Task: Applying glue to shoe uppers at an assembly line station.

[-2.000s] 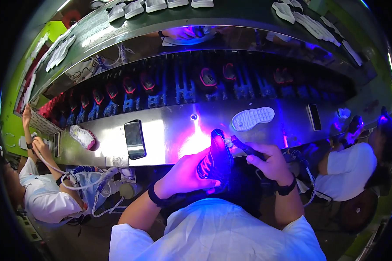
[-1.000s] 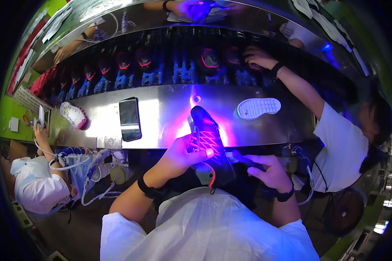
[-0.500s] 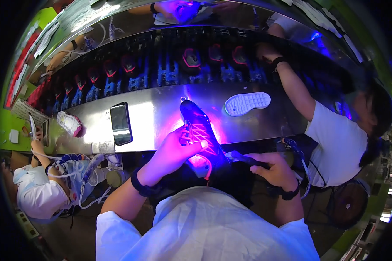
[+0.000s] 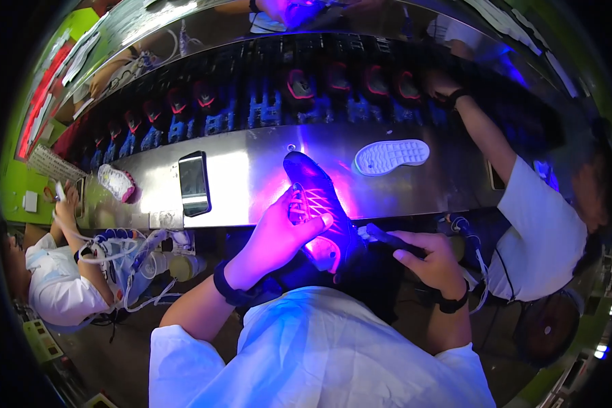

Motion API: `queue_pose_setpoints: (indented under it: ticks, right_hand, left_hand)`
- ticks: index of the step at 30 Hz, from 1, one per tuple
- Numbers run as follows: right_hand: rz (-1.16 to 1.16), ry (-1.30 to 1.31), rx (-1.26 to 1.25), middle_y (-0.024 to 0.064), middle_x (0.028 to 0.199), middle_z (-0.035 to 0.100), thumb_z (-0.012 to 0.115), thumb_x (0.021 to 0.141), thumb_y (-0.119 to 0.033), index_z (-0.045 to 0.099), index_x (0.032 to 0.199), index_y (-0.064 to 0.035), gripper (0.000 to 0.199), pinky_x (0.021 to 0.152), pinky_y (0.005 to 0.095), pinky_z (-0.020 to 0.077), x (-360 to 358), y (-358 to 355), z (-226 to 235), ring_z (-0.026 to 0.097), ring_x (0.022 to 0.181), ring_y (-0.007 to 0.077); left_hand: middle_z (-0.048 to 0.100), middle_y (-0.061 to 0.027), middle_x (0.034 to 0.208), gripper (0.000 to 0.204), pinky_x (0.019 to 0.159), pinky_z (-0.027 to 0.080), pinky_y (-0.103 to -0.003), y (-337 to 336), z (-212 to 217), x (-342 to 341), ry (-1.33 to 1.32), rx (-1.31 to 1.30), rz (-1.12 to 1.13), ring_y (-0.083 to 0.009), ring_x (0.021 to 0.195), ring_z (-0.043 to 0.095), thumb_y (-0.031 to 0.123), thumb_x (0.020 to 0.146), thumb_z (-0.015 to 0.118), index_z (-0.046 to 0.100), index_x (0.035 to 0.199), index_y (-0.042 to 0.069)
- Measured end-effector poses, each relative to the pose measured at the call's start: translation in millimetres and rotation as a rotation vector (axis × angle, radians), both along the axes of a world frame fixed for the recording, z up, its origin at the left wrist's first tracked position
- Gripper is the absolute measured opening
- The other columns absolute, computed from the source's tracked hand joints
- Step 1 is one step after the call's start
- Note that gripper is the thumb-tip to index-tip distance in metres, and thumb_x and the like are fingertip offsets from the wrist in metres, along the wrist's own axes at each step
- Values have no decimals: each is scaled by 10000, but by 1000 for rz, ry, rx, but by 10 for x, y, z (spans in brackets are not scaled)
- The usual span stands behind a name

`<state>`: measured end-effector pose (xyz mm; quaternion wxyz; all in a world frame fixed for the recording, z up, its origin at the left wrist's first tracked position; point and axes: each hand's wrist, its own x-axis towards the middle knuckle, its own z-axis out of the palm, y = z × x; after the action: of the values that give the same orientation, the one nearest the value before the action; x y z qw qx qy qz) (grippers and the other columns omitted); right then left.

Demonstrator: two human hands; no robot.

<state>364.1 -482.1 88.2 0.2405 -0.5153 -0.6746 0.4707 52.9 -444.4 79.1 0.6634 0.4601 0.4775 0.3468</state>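
A dark shoe (image 4: 325, 190) with pink-lit laces is held in front of me at the near edge of the metal table, its toe pointing away. My left hand (image 4: 283, 230) is closed around its left side, thumb over the laces. In my right hand (image 4: 434, 260) is a brush (image 4: 392, 239) with a dark handle and pale bristles. Its bristles are at the shoe's right side near the heel; whether they touch it I cannot tell. Purple light falls on the shoe and my left hand.
On the table (image 4: 238, 163) lie a white shoe sole (image 4: 392, 157), a phone (image 4: 194, 183) and a white-and-pink shoe part (image 4: 116, 182). Beyond runs a dark rack line (image 4: 262, 109) carrying several shoes. Co-workers sit at left (image 4: 61, 272) and right (image 4: 540, 231); the right one's arm reaches into the line.
The brush has turned a little in my right hand, and its bristles show more, further out from the shoe's side. My left hand keeps its grip. The view has shifted slightly.
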Motion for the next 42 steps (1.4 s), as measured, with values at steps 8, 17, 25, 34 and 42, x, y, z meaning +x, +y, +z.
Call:
queue_pose_setpoints:
  ticks: [8,17,25,34,42]
  right_hand:
    - [42,-65,138,143,938,751,781,854,-65,720,1262,-59,413,786,337,542,-221,-74,62,725,831,247]
    - [149,-169,357,85,720,603,799,835,-74,735,1252,-98,423,561,316,420,-704,114,320,536,578,189]
    - [219,-229,384,63,669,509,807,818,-52,733,1257,-95,447,538,334,380,-996,400,418,467,559,186]
    - [168,-190,462,80,736,607,816,793,-47,743,1240,-98,456,568,339,428,-914,421,237,536,597,202]
    - [64,-85,540,123,886,701,813,777,-55,744,1185,-64,414,664,361,528,-755,138,-125,679,741,274]
  left_hand:
    - [702,-91,1144,536,851,574,-288,-125,-134,-253,-110,-114,130,-151,1005,702,229,960,740,513,1370,-29]
    - [711,-86,1124,483,808,607,-332,-323,-200,-706,-530,-510,74,-195,939,731,393,1050,565,523,1390,52]
    - [680,-143,1151,488,761,669,-387,-303,-391,-945,-817,-780,152,-285,959,728,440,1032,589,544,1365,86]
    - [641,-299,1120,648,766,684,-380,-308,-547,-767,-1417,-1310,4,-383,918,722,487,1032,553,486,1367,-63]
    - [609,-354,1168,706,762,675,-361,-484,-488,-473,-1591,-1375,-98,-375,904,721,505,1024,534,447,1429,-66]
